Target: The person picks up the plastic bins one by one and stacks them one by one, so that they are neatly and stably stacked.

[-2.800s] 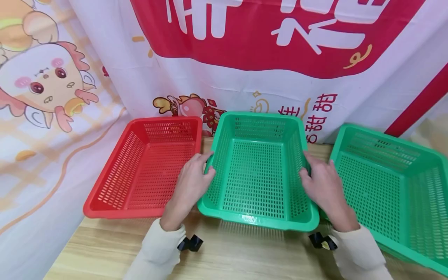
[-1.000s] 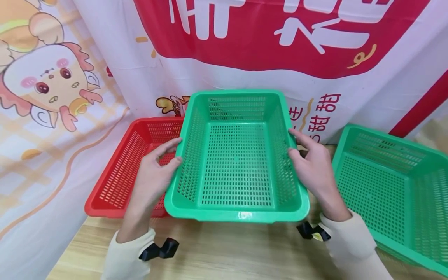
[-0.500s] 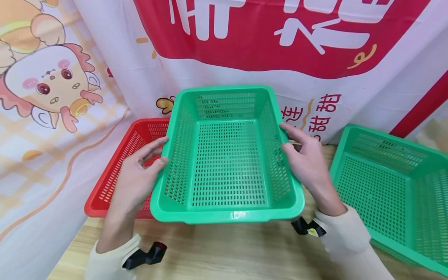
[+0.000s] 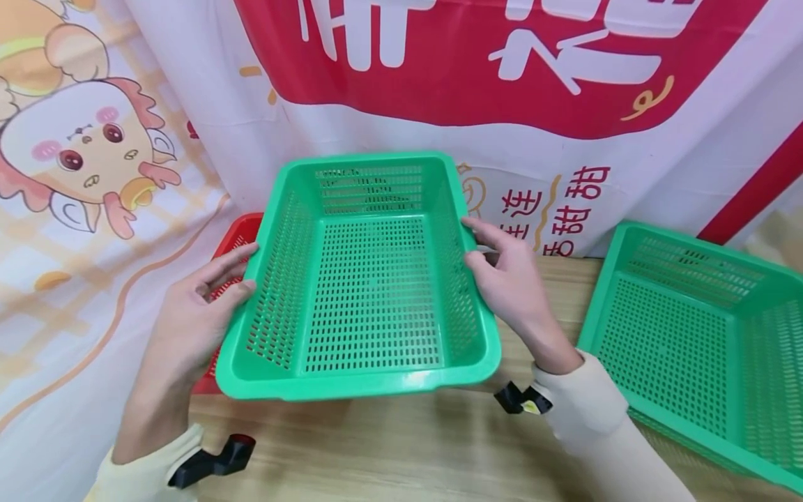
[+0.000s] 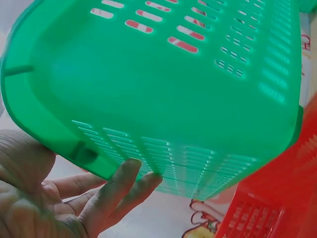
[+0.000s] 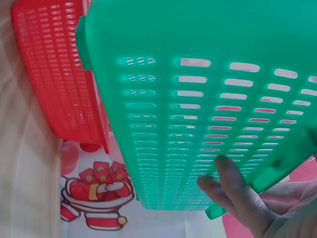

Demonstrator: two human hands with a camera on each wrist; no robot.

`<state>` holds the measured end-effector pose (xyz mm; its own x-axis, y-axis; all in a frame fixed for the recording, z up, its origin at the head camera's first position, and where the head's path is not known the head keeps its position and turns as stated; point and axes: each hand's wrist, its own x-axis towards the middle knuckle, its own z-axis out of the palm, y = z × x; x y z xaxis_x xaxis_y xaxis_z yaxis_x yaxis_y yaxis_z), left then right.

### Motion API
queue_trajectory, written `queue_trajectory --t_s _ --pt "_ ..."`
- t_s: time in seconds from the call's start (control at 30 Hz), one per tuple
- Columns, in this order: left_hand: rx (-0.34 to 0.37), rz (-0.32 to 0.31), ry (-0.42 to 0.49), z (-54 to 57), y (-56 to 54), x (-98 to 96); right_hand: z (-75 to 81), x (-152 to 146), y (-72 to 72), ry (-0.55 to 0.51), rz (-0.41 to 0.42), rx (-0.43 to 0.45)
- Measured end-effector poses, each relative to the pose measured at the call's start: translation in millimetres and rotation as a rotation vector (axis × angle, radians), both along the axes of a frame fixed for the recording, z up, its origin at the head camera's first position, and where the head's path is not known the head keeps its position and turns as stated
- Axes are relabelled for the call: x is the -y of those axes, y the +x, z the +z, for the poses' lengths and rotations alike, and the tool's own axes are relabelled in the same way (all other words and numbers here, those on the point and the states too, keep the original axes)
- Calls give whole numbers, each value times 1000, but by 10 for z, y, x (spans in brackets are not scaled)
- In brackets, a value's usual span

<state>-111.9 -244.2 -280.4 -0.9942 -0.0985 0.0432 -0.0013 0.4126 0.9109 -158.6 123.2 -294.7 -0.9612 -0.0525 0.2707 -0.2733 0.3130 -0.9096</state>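
Note:
A green perforated plastic basket [image 4: 376, 293] hangs above the table in the head view, with nothing inside it. My left hand [image 4: 194, 314] grips its left rim, thumb on top and fingertips under the edge against the outer wall, as the left wrist view shows. On the opposite rim my right hand [image 4: 511, 279] holds on the same way; its fingers [image 6: 233, 183] touch the slotted side in the right wrist view. Beneath and behind the lifted basket lies a red basket [image 4: 241, 226], mostly hidden by it in the head view.
A second green basket [image 4: 665, 341] stands at the right on the wooden table [image 4: 401, 446]. A printed cloth [image 4: 376, 125] hangs along the back and left sides. Black wrist cameras [image 4: 213, 460] are strapped at both sleeves.
The middle green basket has been lifted off the table between both hands and carried left, over the red basket. Both hands moved left with it.

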Motion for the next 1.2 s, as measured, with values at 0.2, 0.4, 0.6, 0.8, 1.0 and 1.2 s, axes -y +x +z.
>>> queue_trajectory --t_s 0.2,0.4,0.6,0.8,1.0,1.2 --pt "27 -38 18 16 -39 211 -78 140 -56 -34 28 12" --pt "7 -57 61 15 -101 434 -118 310 -76 -71 55 10" --pt "-17 -126 126 -29 -154 650 -137 479 -76 -91 71 19" --pt "-11 -185 233 -98 -188 862 -144 632 -84 -86 86 3" --pt "8 -215 224 -130 -210 1070 -152 753 -105 -85 111 9" --pt "4 -219 191 -121 -216 1240 -154 883 -118 -94 138 22"
